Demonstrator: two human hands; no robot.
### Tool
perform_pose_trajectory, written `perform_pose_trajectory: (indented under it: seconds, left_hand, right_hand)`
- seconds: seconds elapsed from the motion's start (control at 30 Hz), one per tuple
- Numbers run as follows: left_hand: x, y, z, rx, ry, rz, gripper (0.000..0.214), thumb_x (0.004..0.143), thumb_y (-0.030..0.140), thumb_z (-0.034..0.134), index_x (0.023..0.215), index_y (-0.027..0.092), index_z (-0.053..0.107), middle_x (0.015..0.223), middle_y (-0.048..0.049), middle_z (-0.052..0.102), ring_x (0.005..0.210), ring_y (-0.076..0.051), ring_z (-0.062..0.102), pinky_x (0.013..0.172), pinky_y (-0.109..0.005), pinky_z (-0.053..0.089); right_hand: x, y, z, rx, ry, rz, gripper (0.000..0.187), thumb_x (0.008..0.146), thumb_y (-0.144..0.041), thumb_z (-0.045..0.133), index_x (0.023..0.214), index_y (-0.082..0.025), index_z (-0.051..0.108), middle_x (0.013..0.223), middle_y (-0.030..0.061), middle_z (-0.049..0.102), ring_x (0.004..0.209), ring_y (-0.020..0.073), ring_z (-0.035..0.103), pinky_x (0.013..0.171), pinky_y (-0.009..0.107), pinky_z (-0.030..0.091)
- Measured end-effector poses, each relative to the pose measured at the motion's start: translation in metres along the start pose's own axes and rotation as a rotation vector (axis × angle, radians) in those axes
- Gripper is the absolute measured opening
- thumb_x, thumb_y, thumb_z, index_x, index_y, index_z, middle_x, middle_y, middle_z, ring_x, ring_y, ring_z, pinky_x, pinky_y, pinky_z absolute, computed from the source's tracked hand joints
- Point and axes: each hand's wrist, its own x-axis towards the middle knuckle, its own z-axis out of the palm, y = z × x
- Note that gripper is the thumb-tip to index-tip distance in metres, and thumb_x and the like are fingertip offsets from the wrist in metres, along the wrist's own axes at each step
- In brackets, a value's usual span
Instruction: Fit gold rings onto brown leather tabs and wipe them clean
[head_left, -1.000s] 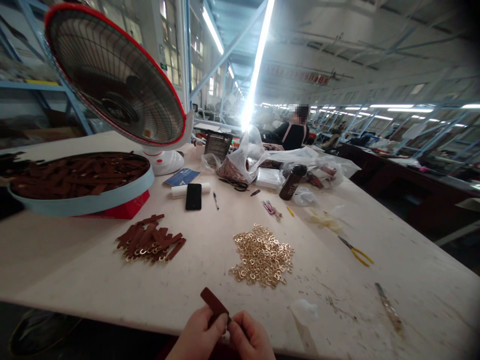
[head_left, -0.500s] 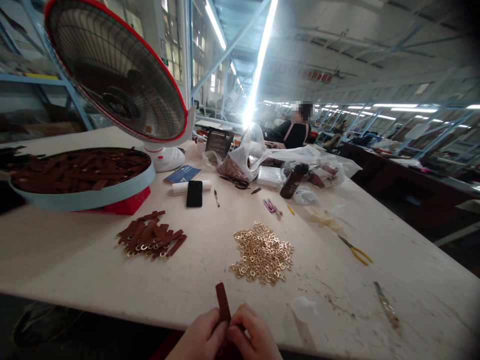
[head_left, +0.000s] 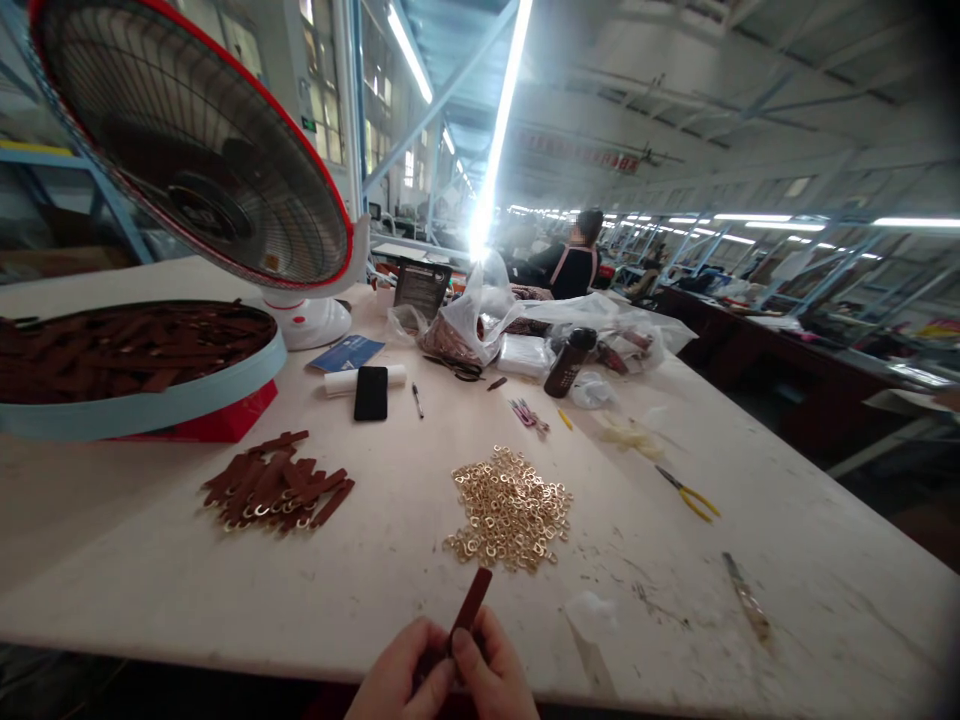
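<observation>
Both my hands meet at the table's near edge, pinching one brown leather strap that sticks up and leans right. My left hand grips its lower part from the left, fingers closed. My right hand presses on it from the right, fingers closed too. Just beyond the strap lies a heap of small gold metal rings. To the left lies a pile of brown straps with rings fitted.
A round light-blue tray full of brown straps sits far left under a red-rimmed heater dish. A black phone, yellow-handled pliers, a dark bottle and plastic bags lie further back. A person sits at the far end.
The strap's free end has swung from pointing up-left to upright, then to leaning right. My hands stayed pinched on it. The view has shifted slightly to the right.
</observation>
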Motion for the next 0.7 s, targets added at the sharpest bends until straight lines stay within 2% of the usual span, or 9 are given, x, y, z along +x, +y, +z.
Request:
perform_pose_trajectory:
  seconds: [0.1, 0.17, 0.3, 0.37, 0.43, 0.5, 0.57, 0.7]
  left_hand:
    - [0.000, -0.003, 0.000, 0.022, 0.027, 0.007, 0.022, 0.081, 0.036, 0.045, 0.079, 0.017, 0.056, 0.077, -0.0049, 0.062, 0.073, -0.020, 0.054, 0.069, -0.028, 0.041]
    - [0.000, -0.004, 0.001, 0.038, 0.039, 0.008, 0.021, 0.081, 0.035, 0.045, 0.080, 0.017, 0.057, 0.078, -0.0052, 0.062, 0.074, -0.021, 0.055, 0.070, -0.028, 0.041]
    - [0.002, -0.005, 0.005, -0.010, 0.080, 0.012, 0.026, 0.083, 0.039, 0.041, 0.083, 0.017, 0.056, 0.081, -0.0064, 0.061, 0.076, -0.021, 0.055, 0.072, -0.029, 0.041]
    - [0.003, -0.007, 0.007, -0.022, 0.091, 0.001, 0.028, 0.083, 0.041, 0.041, 0.080, 0.017, 0.055, 0.079, -0.0057, 0.060, 0.074, -0.021, 0.053, 0.070, -0.029, 0.041]
    - [0.004, -0.009, 0.006, -0.038, 0.084, -0.029, 0.029, 0.083, 0.043, 0.041, 0.074, 0.018, 0.052, 0.069, -0.0027, 0.055, 0.066, -0.019, 0.049, 0.063, -0.028, 0.039]
    - [0.005, -0.012, 0.004, -0.067, 0.075, -0.061, 0.029, 0.082, 0.044, 0.041, 0.068, 0.019, 0.047, 0.060, 0.0012, 0.048, 0.059, -0.016, 0.044, 0.057, -0.027, 0.036]
    - [0.006, -0.013, 0.002, -0.091, 0.079, -0.073, 0.029, 0.081, 0.044, 0.040, 0.065, 0.019, 0.042, 0.056, 0.0036, 0.042, 0.056, -0.015, 0.040, 0.055, -0.026, 0.033]
    - [0.009, -0.012, -0.002, -0.170, 0.085, -0.099, 0.028, 0.080, 0.044, 0.039, 0.065, 0.020, 0.039, 0.054, 0.0052, 0.040, 0.053, -0.013, 0.037, 0.054, -0.025, 0.031]
  right_hand:
    - [0.001, 0.001, 0.004, -0.047, 0.011, -0.050, 0.040, 0.072, -0.054, 0.056, 0.086, -0.017, 0.059, 0.075, 0.0023, 0.063, 0.073, 0.0158, 0.057, 0.068, 0.026, 0.044]
    - [-0.001, -0.002, 0.007, -0.132, 0.045, -0.105, 0.042, 0.075, -0.054, 0.053, 0.095, -0.017, 0.060, 0.087, 0.0053, 0.065, 0.083, 0.0187, 0.058, 0.076, 0.028, 0.044]
    - [-0.003, -0.005, 0.015, -0.167, 0.129, -0.083, 0.046, 0.078, -0.055, 0.048, 0.102, -0.017, 0.057, 0.100, 0.0069, 0.063, 0.093, 0.0187, 0.056, 0.085, 0.028, 0.042]
    - [-0.004, -0.004, 0.016, -0.117, 0.146, -0.046, 0.046, 0.078, -0.056, 0.048, 0.101, -0.018, 0.057, 0.097, 0.0051, 0.063, 0.093, 0.0172, 0.056, 0.085, 0.026, 0.043]
    - [-0.005, -0.001, 0.012, -0.102, 0.168, -0.016, 0.042, 0.078, -0.057, 0.046, 0.091, -0.018, 0.059, 0.080, 0.0018, 0.061, 0.078, 0.0140, 0.056, 0.072, 0.023, 0.045]
    - [-0.008, 0.004, 0.000, -0.117, 0.221, -0.012, 0.041, 0.078, -0.058, 0.045, 0.082, -0.018, 0.058, 0.065, -0.0013, 0.054, 0.060, 0.0109, 0.050, 0.057, 0.021, 0.043]
    - [-0.015, 0.013, -0.024, -0.140, 0.353, -0.025, 0.042, 0.075, -0.060, 0.048, 0.081, -0.018, 0.056, 0.062, -0.0018, 0.051, 0.054, 0.0104, 0.046, 0.052, 0.022, 0.040]
    - [-0.037, 0.031, -0.099, -0.243, 0.852, -0.030, 0.050, 0.063, -0.064, 0.058, 0.086, -0.020, 0.053, 0.069, 0.0014, 0.054, 0.062, 0.0155, 0.051, 0.060, 0.029, 0.045]
